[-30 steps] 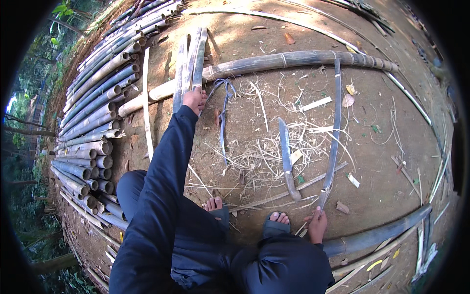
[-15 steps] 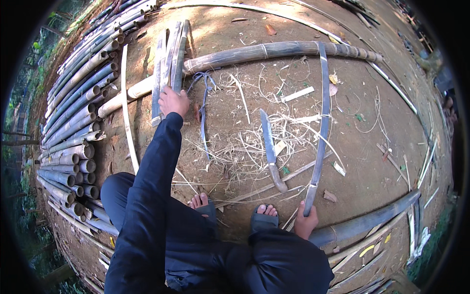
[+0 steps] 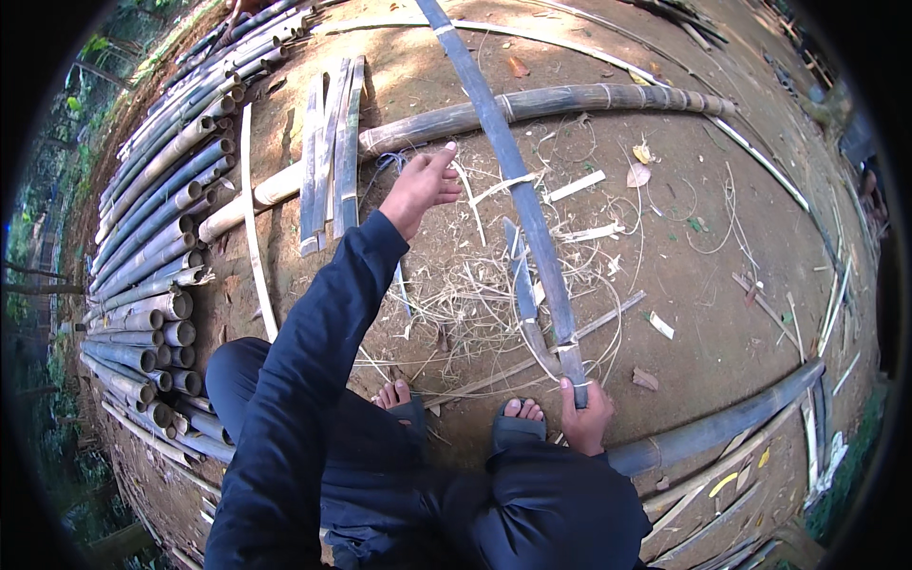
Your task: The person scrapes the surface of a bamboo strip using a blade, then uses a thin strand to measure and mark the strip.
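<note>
My right hand (image 3: 586,416) grips the near end of a long, dark bamboo strip (image 3: 525,204), with the thumb along its face. The strip rises away from me and crosses in front of a bamboo pole lying on the ground (image 3: 423,126). My left hand (image 3: 420,188) is in the air left of the strip, fingers stretched out and nothing in it. Beyond the left wrist, several split bamboo slats (image 3: 328,142) rest across the pole. Partly hidden behind the strip, a machete (image 3: 524,285) with a curved handle lies among pale shavings.
A large stack of bamboo poles (image 3: 157,285) fills the left side. Thin curled shavings (image 3: 456,299) cover the ground before my feet. Another thick pole (image 3: 722,418) lies at the lower right, and a long pale strip (image 3: 252,218) lies beside the stack.
My left hand has left the slats and moved right toward the strip. The strip in my right hand has swung leftward and now passes over the machete.
</note>
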### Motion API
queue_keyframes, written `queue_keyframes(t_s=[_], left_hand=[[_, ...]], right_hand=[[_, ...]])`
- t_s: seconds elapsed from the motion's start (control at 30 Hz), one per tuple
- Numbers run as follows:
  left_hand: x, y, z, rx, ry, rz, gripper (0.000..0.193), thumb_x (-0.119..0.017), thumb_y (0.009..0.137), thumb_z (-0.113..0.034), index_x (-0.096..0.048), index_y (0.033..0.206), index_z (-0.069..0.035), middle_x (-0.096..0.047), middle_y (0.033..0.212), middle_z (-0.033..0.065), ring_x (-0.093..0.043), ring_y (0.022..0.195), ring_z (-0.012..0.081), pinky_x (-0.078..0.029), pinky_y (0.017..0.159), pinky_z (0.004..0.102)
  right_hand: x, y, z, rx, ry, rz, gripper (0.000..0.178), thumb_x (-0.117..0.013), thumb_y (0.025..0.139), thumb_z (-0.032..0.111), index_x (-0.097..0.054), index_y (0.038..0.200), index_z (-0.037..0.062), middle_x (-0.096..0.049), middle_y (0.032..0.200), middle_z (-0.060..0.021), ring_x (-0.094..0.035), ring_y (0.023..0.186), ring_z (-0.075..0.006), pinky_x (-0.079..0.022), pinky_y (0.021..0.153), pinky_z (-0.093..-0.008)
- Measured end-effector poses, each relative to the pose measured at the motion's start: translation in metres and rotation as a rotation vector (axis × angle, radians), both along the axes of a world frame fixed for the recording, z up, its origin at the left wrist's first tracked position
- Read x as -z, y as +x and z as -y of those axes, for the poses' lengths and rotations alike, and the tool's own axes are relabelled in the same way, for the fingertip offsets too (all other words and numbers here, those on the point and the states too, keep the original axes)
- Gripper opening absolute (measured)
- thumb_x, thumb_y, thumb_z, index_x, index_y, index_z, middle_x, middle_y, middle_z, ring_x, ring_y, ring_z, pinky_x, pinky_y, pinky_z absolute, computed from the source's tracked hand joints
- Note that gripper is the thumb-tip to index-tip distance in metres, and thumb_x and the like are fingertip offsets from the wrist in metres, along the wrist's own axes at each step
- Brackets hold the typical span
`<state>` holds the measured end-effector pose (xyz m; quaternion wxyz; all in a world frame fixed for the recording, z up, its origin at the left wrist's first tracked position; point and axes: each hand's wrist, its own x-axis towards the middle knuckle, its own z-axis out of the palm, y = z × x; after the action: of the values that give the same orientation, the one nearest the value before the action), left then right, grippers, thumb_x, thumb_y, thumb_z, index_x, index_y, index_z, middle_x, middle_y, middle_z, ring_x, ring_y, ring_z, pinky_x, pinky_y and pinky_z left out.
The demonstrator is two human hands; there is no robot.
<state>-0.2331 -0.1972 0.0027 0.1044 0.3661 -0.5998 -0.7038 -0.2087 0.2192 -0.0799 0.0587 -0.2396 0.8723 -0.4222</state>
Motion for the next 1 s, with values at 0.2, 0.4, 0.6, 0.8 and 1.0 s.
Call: queue_keyframes(t_s=[0.2, 0.4, 0.6, 0.8, 1.0], left_hand=[[-0.032, 0.014, -0.026, 0.244, -0.063, 0.124, 0.055, -0.061, 0.096, -0.045, -0.049, 0.120, 0.003, -0.060, 0.108, 0.0124, -0.065, 0.076, 0.0155, -0.054, 0.065, 0.0278], [-0.005, 0.018, -0.034, 0.215, -0.667, 0.369, 0.040, -0.058, 0.099, -0.035, -0.065, 0.081, 0.001, -0.063, 0.063, 0.0113, -0.066, 0.062, 0.0226, -0.047, 0.057, 0.0391], [-0.024, 0.018, -0.057, 0.203, -1.015, 0.156, 0.035, -0.053, 0.101, -0.031, -0.065, 0.090, 0.000, -0.064, 0.072, 0.0211, -0.065, 0.070, 0.0382, -0.049, 0.066, 0.0460], [-0.061, 0.017, -0.094, 0.680, -1.301, -0.037, 0.069, -0.055, 0.097, -0.047, -0.042, 0.141, 0.004, -0.051, 0.130, 0.0301, -0.055, 0.118, 0.0423, -0.046, 0.101, 0.0457], [-0.080, 0.033, -0.015, 0.043, -0.676, 0.072, 0.067, -0.058, 0.098, -0.046, -0.040, 0.140, 0.003, -0.051, 0.131, 0.0226, -0.054, 0.119, 0.0296, -0.047, 0.099, 0.0401]], right_hand=[[-0.009, -0.002, 0.002, -0.144, 0.022, 0.045, 0.035, -0.081, 0.080, 0.030, -0.059, 0.084, 0.0026, -0.056, 0.077, -0.0128, -0.057, 0.067, -0.0339, -0.043, 0.058, -0.0426], [-0.015, 0.001, 0.004, -0.089, 0.071, 0.034, 0.036, -0.074, 0.085, 0.035, -0.060, 0.089, 0.0023, -0.057, 0.083, -0.0146, -0.059, 0.073, -0.0377, -0.045, 0.063, -0.0456], [-0.008, 0.001, 0.012, -0.060, 0.145, 0.000, 0.031, -0.068, 0.090, 0.031, -0.060, 0.091, 0.0009, -0.058, 0.085, -0.0169, -0.059, 0.076, -0.0398, -0.046, 0.066, -0.0468], [-0.005, -0.007, 0.005, -0.009, 0.082, 0.003, 0.025, -0.063, 0.094, 0.024, -0.060, 0.090, -0.0008, -0.057, 0.082, -0.0181, -0.058, 0.075, -0.0397, -0.045, 0.065, -0.0472], [-0.013, -0.029, -0.002, -0.067, -0.056, 0.042, 0.022, -0.063, 0.093, 0.018, -0.059, 0.084, -0.0015, -0.054, 0.070, -0.0145, -0.053, 0.061, -0.0319, -0.041, 0.058, -0.0402]])
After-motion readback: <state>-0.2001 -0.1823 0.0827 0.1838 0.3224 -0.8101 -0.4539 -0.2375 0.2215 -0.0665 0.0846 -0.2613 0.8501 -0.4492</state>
